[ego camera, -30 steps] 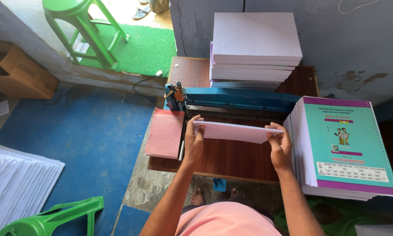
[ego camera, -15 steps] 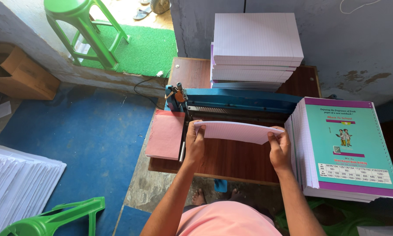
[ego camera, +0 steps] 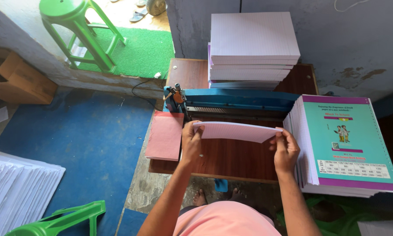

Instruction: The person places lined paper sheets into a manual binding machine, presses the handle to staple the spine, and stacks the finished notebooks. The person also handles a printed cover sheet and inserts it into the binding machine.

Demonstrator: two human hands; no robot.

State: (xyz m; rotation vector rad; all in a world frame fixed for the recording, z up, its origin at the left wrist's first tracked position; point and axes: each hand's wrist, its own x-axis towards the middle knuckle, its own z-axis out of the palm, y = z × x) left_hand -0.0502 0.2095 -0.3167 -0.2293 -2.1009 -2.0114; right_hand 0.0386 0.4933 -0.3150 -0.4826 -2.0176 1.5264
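Thin sheaf of lined sheets (ego camera: 236, 131) is held level just above the wooden table (ego camera: 231, 159), pinched at both ends: left hand (ego camera: 191, 142) closed on its left edge, right hand (ego camera: 286, 150) on the right corner. Just beyond the grip, blue binding machine (ego camera: 240, 101); left of it, pink card stack (ego camera: 165, 135); right, printed-cover notebook pile (ego camera: 345, 140); further back, lined paper stack (ego camera: 253, 43).

to my right a stack of booklets (ego camera: 345, 144) shows a teal cover with purple bands and a small white table. a brown cardboard box (ego camera: 19, 81) sits far left.
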